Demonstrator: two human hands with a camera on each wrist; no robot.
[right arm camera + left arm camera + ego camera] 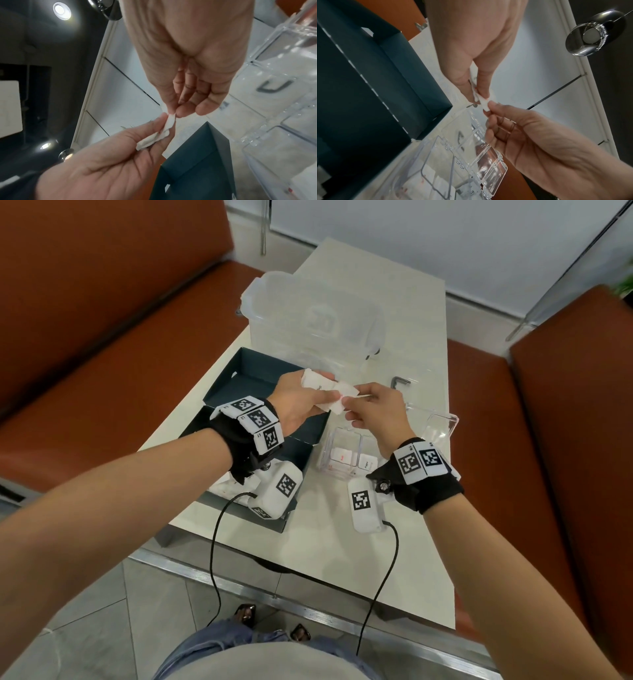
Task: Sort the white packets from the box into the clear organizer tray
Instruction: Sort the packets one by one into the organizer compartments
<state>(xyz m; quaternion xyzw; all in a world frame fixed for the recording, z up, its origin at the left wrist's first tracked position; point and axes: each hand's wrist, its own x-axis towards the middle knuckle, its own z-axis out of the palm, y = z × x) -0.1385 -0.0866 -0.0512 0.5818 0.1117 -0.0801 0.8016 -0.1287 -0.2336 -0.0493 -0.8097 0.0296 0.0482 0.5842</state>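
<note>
Above the dark box [260, 392] and clear organizer tray [346, 453], I observed small, creased white packets [329, 392] bearing faint print, held off the table [342, 542]. Left hand [298, 402] fingers clasped the bunch; right hand [380, 412] fingers pinched one packet's end.

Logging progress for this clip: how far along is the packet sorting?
Partly done. Two packets already lie in the near compartments of the clear organizer tray. In hand: the left hand holds several white packets while the right hand pinches one. Left: more white packets remain in the box near the left wrist.
</note>
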